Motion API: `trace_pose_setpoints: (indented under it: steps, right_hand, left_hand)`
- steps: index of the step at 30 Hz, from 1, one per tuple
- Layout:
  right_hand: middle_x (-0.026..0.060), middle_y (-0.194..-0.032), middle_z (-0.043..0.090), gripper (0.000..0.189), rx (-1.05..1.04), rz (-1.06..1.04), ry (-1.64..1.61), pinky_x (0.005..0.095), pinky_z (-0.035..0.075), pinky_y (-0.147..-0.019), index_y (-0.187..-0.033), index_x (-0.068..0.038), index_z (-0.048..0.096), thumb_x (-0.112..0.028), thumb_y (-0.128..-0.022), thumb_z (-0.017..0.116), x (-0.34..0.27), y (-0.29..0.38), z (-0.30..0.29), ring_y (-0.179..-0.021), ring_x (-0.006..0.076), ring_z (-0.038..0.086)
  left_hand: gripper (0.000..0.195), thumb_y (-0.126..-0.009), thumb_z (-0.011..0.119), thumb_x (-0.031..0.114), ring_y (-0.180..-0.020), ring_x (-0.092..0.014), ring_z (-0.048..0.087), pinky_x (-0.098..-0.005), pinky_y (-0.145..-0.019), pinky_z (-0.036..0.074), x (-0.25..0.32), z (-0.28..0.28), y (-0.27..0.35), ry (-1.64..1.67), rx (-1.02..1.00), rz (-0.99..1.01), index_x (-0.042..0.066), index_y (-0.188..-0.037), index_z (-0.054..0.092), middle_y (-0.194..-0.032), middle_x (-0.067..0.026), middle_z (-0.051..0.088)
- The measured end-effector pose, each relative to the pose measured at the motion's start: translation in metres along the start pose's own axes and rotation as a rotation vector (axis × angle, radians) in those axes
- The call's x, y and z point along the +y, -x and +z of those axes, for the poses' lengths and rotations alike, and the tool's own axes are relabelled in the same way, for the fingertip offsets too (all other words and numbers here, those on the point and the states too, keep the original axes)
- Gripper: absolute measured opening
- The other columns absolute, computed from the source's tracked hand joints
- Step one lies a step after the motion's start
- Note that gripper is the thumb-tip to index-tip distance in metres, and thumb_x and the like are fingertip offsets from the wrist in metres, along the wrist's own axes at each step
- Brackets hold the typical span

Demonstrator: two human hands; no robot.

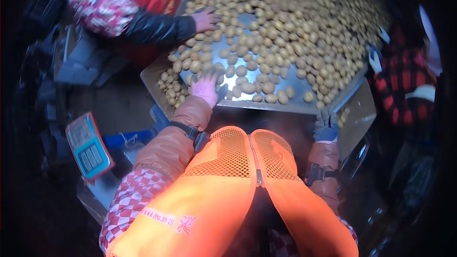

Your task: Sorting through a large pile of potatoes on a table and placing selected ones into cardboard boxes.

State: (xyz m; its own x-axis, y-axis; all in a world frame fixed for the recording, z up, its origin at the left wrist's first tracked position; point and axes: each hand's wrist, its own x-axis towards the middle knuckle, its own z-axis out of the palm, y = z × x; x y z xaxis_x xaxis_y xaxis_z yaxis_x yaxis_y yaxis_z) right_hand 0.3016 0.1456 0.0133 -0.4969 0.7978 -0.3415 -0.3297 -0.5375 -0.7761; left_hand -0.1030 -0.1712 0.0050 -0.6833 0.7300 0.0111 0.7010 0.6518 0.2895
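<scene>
My left hand, in a pink glove with dark fingertips, lies at the near left edge of a metal sorting table. Its fingers are spread and touch potatoes; the palm side is hidden. Just below it on the left, a cardboard box holds smaller potatoes. My right hand, in a blue-grey glove, rests by the table's near right corner with its fingers stretched forward and nothing visible in them. Beside it stands another cardboard box with some potatoes inside.
A large heap of potatoes covers the far part of the table. At the left, a person's gloved hand reaches onto it. Another person's gloved hand is at the right edge. A digital scale stands low on my left.
</scene>
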Motion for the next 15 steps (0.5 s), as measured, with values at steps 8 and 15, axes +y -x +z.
trace_pose_setpoints:
  steps: [8,15]
  right_hand:
    - [0.0214,-0.138,0.066,0.058,-0.369,-0.129,1.763,0.0547,0.047,-0.112,-0.144,-0.005,0.061,-0.023,-0.091,0.078,0.087,-0.067,0.172,-0.127,0.0403,0.064]
    - [0.0167,-0.133,0.072,0.040,-0.858,-0.177,1.538,0.0484,0.044,-0.114,-0.141,-0.010,0.067,-0.019,-0.102,0.062,0.099,-0.080,0.215,-0.130,0.0274,0.065]
  left_hand:
    - [0.057,-0.096,0.067,0.036,-0.152,-0.032,0.039,-0.0588,-0.120,0.030,-0.022,0.020,0.035,-0.047,0.163,-0.395,0.024,-0.150,0.056,-0.157,-0.0090,0.052]
    - [0.050,-0.096,0.066,0.020,-0.148,-0.036,0.044,-0.0592,-0.119,0.032,-0.004,0.028,0.035,-0.012,0.268,-0.375,0.020,-0.146,0.061,-0.152,-0.0099,0.055]
